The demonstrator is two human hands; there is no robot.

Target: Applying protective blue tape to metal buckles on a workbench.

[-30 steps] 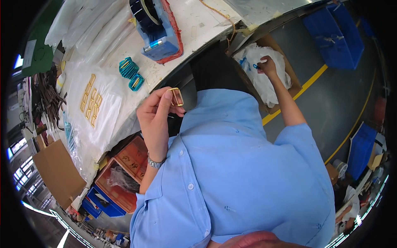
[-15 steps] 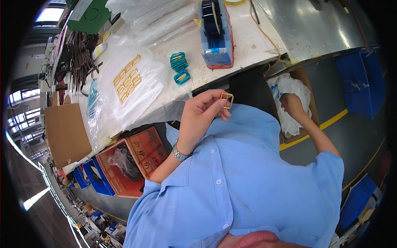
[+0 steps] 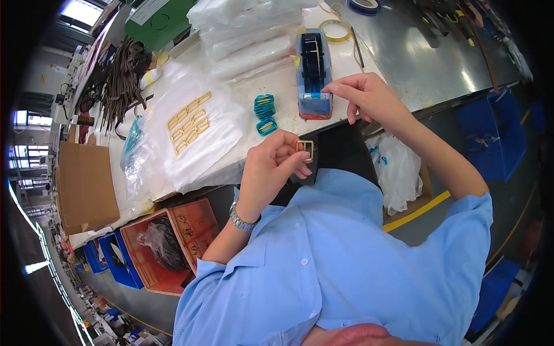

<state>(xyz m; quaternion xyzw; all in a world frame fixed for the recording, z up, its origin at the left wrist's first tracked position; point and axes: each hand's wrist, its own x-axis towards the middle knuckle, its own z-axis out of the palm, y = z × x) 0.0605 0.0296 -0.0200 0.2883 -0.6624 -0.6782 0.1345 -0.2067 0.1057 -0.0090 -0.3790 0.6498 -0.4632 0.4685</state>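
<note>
Buckle (image 3: 311, 151) pinched in my left hand (image 3: 269, 158), just off the bench (image 3: 288, 117); at the dispenser (image 3: 315, 108), my half-curled right hand (image 3: 372, 99), come over from the bag (image 3: 398, 176), meets the tape (image 3: 312, 96), gripped or not I cannot tell, so both are at my fingers.

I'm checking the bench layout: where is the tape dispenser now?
In the head view, the tape dispenser stands at upper centre on the white table, right of the teal-wrapped pieces, with the right hand at its near end.
</note>
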